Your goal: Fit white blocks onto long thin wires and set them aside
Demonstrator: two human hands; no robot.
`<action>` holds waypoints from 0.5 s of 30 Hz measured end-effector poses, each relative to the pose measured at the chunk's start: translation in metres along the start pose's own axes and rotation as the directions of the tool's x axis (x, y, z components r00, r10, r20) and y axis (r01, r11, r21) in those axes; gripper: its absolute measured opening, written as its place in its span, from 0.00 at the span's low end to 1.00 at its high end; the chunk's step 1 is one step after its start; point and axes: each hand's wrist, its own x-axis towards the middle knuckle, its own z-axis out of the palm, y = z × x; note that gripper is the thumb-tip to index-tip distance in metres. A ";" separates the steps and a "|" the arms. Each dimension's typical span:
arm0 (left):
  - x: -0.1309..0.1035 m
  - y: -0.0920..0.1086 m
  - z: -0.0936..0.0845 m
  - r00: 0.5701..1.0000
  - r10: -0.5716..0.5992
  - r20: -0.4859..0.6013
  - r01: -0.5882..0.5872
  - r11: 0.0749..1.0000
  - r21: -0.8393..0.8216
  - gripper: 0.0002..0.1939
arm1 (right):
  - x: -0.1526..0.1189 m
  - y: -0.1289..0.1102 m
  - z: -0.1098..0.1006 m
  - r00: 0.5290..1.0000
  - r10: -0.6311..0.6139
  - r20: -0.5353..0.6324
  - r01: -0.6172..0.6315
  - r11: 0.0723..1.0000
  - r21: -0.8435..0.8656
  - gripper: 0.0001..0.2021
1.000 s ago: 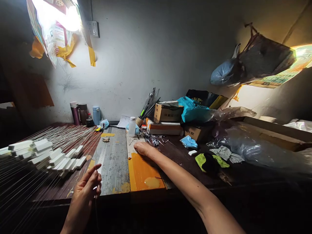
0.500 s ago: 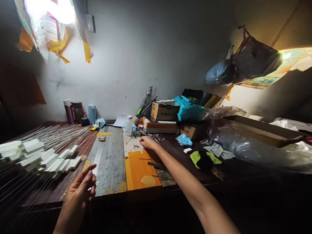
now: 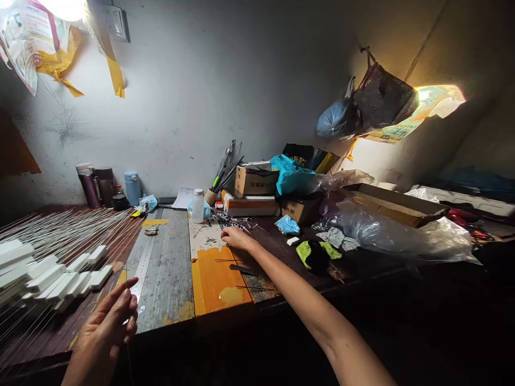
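My left hand (image 3: 110, 316) is raised off the front edge of the table, thumb and forefinger pinched together. A faint thin strand runs above and below the fingers; its kind is too fine to tell. My right hand (image 3: 237, 237) reaches far across the table, its fingers closed low by the white board (image 3: 203, 228) strewn with small dark bits. What its fingertips hold, if anything, is hidden. Nearer me, an orange sheet (image 3: 207, 281) bears a yellowish puddle (image 3: 231, 295), several thin dark rods and a flat dark strip (image 3: 243, 270).
White blocks (image 3: 50, 279) on long thin wires spread over the left side. A steel ruler (image 3: 144, 262) lies on the grey board (image 3: 173, 273). Behind stand a white bottle (image 3: 198, 206), flasks and cardboard boxes (image 3: 256, 180). Clear plastic bags (image 3: 370, 228) crowd the right.
The view has turned right, so everything sits further left. My right hand stays by the white board, and my left hand keeps its pinch.
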 end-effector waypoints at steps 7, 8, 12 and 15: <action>-0.002 0.003 0.004 1.000 0.000 0.013 0.000 1.000 -0.014 0.26 | 0.023 -0.012 0.014 1.000 0.002 0.009 -0.002 0.999 -0.033 0.14; -0.003 0.004 0.005 1.000 -0.006 0.024 0.007 1.000 -0.018 0.25 | 0.026 -0.014 0.014 1.000 0.008 0.021 -0.007 0.999 -0.042 0.14; -0.004 0.006 0.006 0.999 -0.026 0.023 0.027 0.999 -0.044 0.24 | 0.038 -0.018 0.014 0.996 0.034 0.081 -0.028 0.997 -0.075 0.14; -0.004 0.007 0.007 1.000 -0.026 0.005 0.026 0.998 -0.055 0.24 | 0.046 -0.022 0.013 0.992 0.054 0.118 -0.043 0.995 -0.090 0.13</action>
